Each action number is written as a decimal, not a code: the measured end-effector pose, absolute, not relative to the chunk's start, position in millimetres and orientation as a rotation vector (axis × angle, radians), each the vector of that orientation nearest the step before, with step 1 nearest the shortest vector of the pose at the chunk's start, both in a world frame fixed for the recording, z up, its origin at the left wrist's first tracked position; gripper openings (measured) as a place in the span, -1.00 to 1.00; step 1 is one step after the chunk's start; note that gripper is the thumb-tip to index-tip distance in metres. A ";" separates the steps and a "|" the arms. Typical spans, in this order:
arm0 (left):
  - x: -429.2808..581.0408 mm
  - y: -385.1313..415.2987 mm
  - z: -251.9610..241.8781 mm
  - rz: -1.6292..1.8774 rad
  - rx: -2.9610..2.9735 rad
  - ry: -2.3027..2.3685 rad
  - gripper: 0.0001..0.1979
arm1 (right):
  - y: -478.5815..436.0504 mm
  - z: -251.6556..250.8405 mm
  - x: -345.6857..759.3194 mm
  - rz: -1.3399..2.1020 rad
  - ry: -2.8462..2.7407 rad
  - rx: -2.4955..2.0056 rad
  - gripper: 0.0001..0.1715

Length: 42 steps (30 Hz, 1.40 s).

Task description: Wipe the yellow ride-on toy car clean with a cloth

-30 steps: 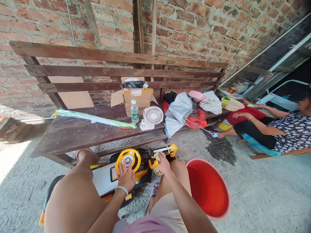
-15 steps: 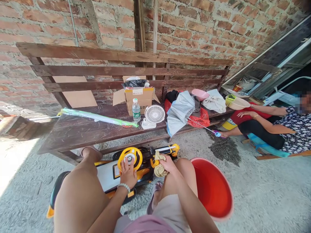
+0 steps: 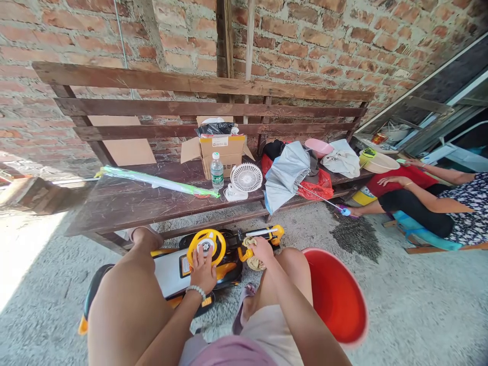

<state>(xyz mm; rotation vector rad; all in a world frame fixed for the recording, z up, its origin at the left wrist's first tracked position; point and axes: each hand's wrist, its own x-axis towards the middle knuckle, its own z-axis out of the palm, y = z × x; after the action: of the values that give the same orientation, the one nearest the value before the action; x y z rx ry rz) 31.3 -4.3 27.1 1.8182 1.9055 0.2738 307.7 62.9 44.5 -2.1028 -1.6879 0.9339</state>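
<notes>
My left hand [image 3: 203, 272] lies over the lower rim of a yellow toy steering wheel [image 3: 220, 250], its fingers stretched apart across the white hub. The wheel belongs to a ride-on toy vehicle [image 3: 166, 277] in yellow, black and white, standing between my legs. In my right hand [image 3: 263, 250] is a bunched beige cloth [image 3: 254, 263], pressed against the yellow and black part at the vehicle's right-hand end; my fingertips are partly hidden there. Beside my right knee stands a large red tub [image 3: 335, 295].
A wooden bench [image 3: 114, 203] holds a cardboard box [image 3: 224, 152], a water bottle [image 3: 217, 173], a white fan [image 3: 246, 178], a folded umbrella [image 3: 287, 170] and a long plastic-wrapped item [image 3: 160, 184]. At right a person [image 3: 430, 198] sits near a wet floor patch [image 3: 354, 236].
My right hand and the cloth have shifted slightly up along the yellow part, and less of the cloth shows. The left hand stays on the wheel. The whole view has shifted slightly.
</notes>
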 end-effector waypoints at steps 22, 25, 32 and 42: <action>35.4 -3.7 33.5 0.296 1.797 1.915 -0.28 | 58.8 59.1 324.8 0.541 -1.023 -2.425 -0.43; 36.8 -3.8 35.4 0.279 1.804 1.920 -0.28 | 58.4 59.0 334.5 0.520 -0.986 -2.563 -0.42; 36.7 -4.2 38.1 0.254 1.802 1.904 -0.30 | 55.2 49.9 314.7 0.606 -1.164 -2.612 -0.44; 35.7 -3.3 28.4 0.315 1.769 1.896 -0.29 | 36.1 36.5 301.8 0.822 -1.741 -2.333 -0.27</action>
<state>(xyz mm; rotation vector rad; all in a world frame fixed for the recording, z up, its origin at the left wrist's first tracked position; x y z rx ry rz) 35.7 -3.3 28.4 1.7688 1.8960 0.3150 301.8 36.1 36.5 -2.3335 -1.7410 0.8215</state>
